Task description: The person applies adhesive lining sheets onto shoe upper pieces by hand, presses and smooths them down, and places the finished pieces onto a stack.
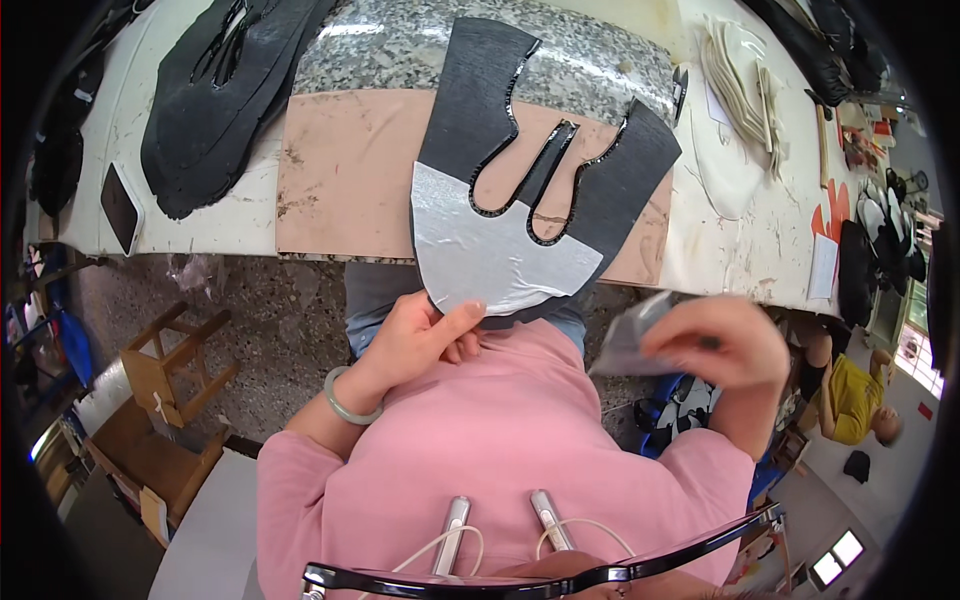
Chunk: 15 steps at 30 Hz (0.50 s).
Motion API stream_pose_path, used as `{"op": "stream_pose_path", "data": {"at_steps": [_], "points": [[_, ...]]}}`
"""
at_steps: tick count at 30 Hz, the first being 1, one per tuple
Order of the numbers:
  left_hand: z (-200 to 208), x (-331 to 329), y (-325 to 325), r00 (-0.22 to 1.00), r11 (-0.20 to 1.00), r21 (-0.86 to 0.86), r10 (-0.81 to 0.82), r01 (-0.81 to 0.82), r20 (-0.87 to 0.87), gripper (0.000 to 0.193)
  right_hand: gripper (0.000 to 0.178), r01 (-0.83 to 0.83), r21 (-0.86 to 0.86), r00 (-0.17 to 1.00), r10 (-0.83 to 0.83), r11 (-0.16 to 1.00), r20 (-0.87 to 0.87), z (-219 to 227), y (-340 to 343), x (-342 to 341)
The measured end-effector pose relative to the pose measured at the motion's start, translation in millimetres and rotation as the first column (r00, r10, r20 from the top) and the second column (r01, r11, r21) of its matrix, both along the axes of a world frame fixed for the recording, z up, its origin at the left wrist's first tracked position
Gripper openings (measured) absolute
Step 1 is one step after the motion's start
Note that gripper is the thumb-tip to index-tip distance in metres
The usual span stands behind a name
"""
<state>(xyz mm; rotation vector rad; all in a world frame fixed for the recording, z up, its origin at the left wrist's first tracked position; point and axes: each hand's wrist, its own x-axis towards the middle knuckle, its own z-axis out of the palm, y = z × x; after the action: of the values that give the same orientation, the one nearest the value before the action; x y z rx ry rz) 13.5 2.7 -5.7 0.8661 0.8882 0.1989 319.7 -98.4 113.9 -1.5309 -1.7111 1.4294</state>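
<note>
A flat black shoe upper (475, 95) lies over the board's front edge, with pinked edges around its openings and a tongue strip between them. A shiny silver-grey layer (480, 240) covers its lower, toe part. My left hand (425, 335) pinches the near edge of the upper, thumb on top. Off to the right, apart from the upper, my right hand (725, 340) is raised and blurred by motion. Between its fingers is a thin, greyish, see-through sheet (632, 338), also smeared.
Beneath the upper lie a tan board (340, 180) and a speckled stone slab (380, 50). Stacked black leather pieces (195, 130) and a phone (121, 208) lie left; pale cut pieces (735, 90) lie right. A wooden stool (165, 370) stands left; another person (850, 400) is far right.
</note>
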Motion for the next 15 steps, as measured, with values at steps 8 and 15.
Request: {"op": "stream_pose_path", "data": {"at_steps": [8, 15], "points": [[39, -14, 27, 0.940, 0.505, 0.798, -0.258, 0.328, -0.223, 0.023, 0.033, -0.401, 0.003, 0.883, 0.385, 0.916, 0.269, -43, -29, -13], [27, 9, 20, 0.944, -0.037, 0.974, -0.242, 0.224, -0.226, 0.020, 0.035, -0.028, 0.473, 0.938, -0.140, 0.881, 0.318, -58, 7, -43]]}}
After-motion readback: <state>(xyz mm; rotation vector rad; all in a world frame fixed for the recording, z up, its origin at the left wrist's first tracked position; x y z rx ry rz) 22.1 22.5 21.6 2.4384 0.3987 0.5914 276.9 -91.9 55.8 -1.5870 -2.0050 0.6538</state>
